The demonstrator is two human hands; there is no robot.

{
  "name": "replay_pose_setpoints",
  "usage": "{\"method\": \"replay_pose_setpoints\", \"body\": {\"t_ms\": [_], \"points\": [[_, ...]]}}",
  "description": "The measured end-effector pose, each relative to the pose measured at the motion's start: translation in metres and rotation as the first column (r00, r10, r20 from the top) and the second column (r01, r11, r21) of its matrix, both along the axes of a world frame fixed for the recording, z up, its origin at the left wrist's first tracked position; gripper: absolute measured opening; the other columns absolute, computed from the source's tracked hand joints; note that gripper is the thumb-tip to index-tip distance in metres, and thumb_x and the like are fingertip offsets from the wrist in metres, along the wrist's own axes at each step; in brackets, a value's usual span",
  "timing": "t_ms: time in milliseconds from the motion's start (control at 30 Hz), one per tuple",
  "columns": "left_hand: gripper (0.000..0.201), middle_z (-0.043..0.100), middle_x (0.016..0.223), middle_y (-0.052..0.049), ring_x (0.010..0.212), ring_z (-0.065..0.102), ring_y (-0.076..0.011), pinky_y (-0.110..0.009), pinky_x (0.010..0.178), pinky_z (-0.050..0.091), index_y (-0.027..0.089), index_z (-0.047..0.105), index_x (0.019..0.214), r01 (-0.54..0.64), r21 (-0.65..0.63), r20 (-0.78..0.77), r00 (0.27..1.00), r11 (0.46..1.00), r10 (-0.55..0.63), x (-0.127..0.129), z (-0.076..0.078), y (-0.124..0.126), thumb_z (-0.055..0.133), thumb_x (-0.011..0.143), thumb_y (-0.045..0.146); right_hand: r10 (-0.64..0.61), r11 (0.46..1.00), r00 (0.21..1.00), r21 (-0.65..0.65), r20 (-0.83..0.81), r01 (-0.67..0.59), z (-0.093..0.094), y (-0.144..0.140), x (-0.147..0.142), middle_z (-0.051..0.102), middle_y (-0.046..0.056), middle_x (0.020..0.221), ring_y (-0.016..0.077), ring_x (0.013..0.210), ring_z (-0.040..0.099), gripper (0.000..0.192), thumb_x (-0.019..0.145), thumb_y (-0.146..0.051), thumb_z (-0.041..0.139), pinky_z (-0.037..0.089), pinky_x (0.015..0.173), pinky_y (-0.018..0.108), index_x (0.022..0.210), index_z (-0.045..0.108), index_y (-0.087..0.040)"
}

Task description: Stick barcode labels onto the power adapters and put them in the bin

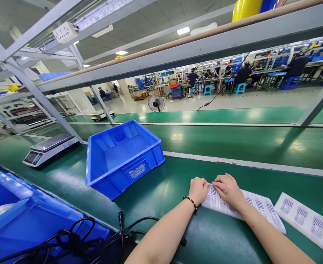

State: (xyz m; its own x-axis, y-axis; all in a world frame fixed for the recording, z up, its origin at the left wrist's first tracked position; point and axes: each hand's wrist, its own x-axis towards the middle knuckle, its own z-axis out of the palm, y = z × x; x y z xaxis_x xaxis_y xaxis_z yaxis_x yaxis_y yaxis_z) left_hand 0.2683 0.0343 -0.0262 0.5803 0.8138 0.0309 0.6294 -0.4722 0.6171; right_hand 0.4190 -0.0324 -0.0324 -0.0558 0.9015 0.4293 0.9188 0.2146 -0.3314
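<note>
Farthest to the left of our left hand (198, 189), low down, we see a blue bin (10, 223) with something white inside, partly cut off by the edge of view. Beyond it, also well left of the hand and farther from us, a scale (53, 142) stands on the green bench (205, 238), its display turned our way. Nearer to us, left of the forearm, black cables (73, 242) lie in a tangle, one running to the right behind the arm.

Between scale and hand, a blue crate (120, 181) sits open side up, set askew, a label on its near wall. Past the crate, farther off than the hand, we see a fan (156, 103).

Our left hand, a bracelet (190, 201) at its wrist, has its fingers curled in, thumb and forefinger pinching the sheet (260, 207) at its far left corner. The sheet lies on the bench under our right hand (229, 189), printed with rows of labels. That hand's fingers are bent over it, tips just beside the left ones; we cannot tell whether they pinch anything.

Right of the right hand, a second sheet (309, 222) lies flat, its prints facing up.
</note>
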Motion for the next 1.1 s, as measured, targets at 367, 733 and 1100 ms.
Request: {"method": "replay_pose_setpoints", "body": {"t_ms": [367, 733, 1100], "points": [[0.024, 0.062, 0.1, -0.006, 0.102, 0.049, -0.0209, -0.035, 0.091, 0.036, 0.019, 0.059, 0.081, -0.157, 0.028, -0.011, 0.987, 0.987, 0.158, -0.001, 0.0, 0.0, 0.037, 0.088, 0.025, -0.061, 0.819, 0.926, 0.512, -0.371, 0.259, 0.04, -0.028, 0.002, 0.061, 0.008, 0.095, 0.0226, 0.092, 0.059, 0.012, 0.084, -0.021, 0.05, 0.048, 0.085, 0.042, 0.091, 0.06, -0.024], [0.038, 0.057, 0.123, -0.008, 0.118, 0.047, -0.0204, -0.033, 0.102, 0.037, 0.017, 0.054, 0.118, -0.062, -0.026, -0.045, 0.997, 0.998, 0.061, -0.017, 0.027, 0.001, 0.043, 0.083, 0.025, -0.118, 0.989, 0.963, 0.061, -0.242, 0.137, -0.006, -0.003, -0.005, 0.043, 0.014, 0.136, 0.0272, 0.123, 0.044, 0.057, 0.089, -0.035, 0.038, 0.036, 0.101, 0.049, 0.142, 0.024, -0.021], [0.04, 0.056, 0.129, -0.003, 0.13, 0.04, -0.0298, -0.058, 0.11, 0.024, 0.032, 0.057, 0.115, 0.204, 0.385, -0.205, 0.97, 0.9, -0.132, -0.118, 0.052, -0.076, 0.055, 0.076, 0.029, -0.086, 0.865, 0.995, -0.492, 0.053, 0.101, 0.023, -0.018, -0.007, 0.042, 0.014, 0.14, 0.0334, 0.13, 0.033, 0.107, 0.059, -0.038, 0.069, 0.012, 0.107, 0.058, 0.147, 0.012, -0.021]]}}
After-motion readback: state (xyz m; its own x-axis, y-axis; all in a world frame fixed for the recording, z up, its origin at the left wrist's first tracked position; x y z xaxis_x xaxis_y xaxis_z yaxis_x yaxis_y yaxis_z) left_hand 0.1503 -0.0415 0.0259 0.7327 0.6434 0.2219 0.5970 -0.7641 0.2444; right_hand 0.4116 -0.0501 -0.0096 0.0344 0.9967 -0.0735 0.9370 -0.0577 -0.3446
